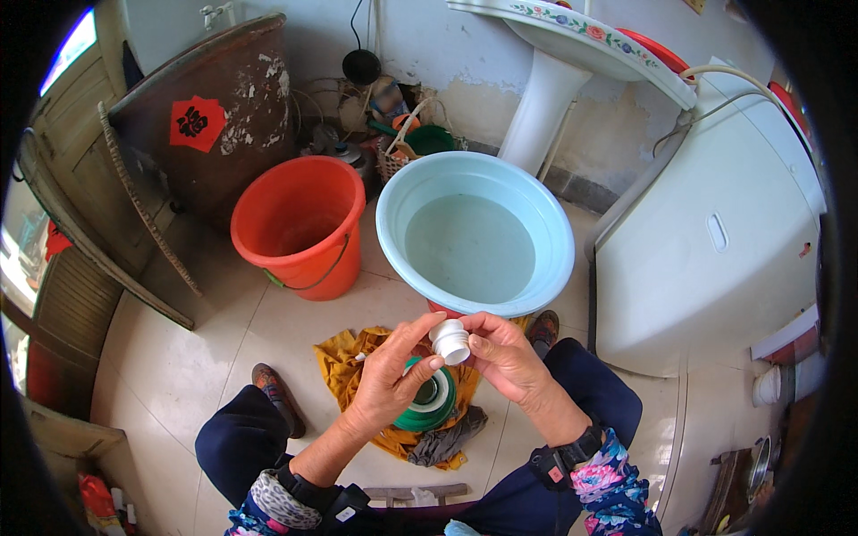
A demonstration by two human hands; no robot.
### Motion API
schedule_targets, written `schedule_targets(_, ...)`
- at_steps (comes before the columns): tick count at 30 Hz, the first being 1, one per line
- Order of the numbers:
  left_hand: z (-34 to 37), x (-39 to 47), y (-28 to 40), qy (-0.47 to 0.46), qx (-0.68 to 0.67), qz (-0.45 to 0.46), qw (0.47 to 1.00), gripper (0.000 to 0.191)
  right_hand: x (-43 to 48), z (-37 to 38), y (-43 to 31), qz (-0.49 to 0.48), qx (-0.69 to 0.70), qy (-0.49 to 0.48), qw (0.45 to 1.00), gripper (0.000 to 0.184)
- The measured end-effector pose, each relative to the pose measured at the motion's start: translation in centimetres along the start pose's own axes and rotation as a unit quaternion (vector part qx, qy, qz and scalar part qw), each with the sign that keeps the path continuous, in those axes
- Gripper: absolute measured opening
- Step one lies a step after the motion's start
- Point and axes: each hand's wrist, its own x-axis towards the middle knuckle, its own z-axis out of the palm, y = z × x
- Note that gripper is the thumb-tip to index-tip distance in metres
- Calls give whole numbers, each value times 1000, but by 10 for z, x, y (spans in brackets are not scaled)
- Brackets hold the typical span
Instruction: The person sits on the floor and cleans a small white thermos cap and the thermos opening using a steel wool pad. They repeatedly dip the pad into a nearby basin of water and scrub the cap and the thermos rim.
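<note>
A small white ribbed plastic fitting [450,342] is held up between both hands. My left hand [395,368] pinches it from the left with thumb and fingers, and my right hand [504,350] grips its right side. Beneath the hands, a green round object with a white ring [439,402] lies on a mustard-yellow cloth [335,355] on the floor; my left hand hides part of it. A crumpled grey cloth [448,442] touches its lower right side. Just beyond the hands stands a light-blue plastic basin [556,248] holding water [469,248].
A red bucket [301,234] stands left of the basin, before a large brown vat [201,127]. Behind are a woven basket [389,161] and a pedestal washbasin [543,100]. A white appliance [710,234] stands at right, a wooden stool [415,492] at bottom centre.
</note>
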Motion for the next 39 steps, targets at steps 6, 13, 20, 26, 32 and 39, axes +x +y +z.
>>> schedule_targets(6,-2,2,6,-8,67,48,997,38,-4,3,3,55,-43,-2,998,32)
schedule_targets(13,1,2,-2,29,-193,-110,975,32,-6,13,3,32,-171,38,984,39)
schedule_targets(20,4,1,-8,87,-262,-123,953,29,-4,23,10,-157,-249,73,953,35)
schedule_targets(26,9,-1,-13,69,-289,-155,942,29,-1,29,18,-242,-380,97,888,37)
schedule_targets(32,14,-3,-8,48,-307,-107,944,39,-1,37,15,-312,-447,127,829,39)
schedule_targets(39,12,-1,-14,70,-410,-117,902,38,2,45,13,-379,-541,119,741,40)
